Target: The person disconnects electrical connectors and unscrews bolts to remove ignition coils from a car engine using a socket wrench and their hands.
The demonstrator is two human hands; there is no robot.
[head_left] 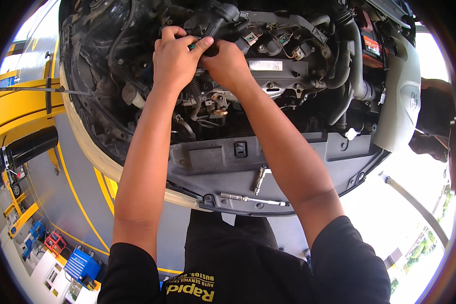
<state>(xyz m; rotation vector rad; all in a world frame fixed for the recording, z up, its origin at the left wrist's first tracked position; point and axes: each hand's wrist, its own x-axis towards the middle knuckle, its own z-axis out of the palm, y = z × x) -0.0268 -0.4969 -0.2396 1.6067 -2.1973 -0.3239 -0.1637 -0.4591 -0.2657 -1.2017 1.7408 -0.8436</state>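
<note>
Both my hands work at the left end of the engine (273, 73). My left hand (176, 58) is closed, thumb against fingers, with a small green bit showing at its fingertips; the rest of what it pinches is hidden. Close beside it, my right hand (225, 63) has curled fingers reaching down among the parts, their tips out of sight. Just beyond the left thumb, a black stemmed part (217, 23), like an ignition coil, lies tilted. To the right, an ignition coil (273, 46) with a wiring plug sits on the engine cover among others like it.
A ratchet (261, 180) and a long metal extension bar (253, 199) lie on the black front panel (202, 175). A battery (372, 48) is at the far right, by a pale fender cover (402, 96). Yellow lift parts (25, 111) and a blue tool cart (82, 264) stand left.
</note>
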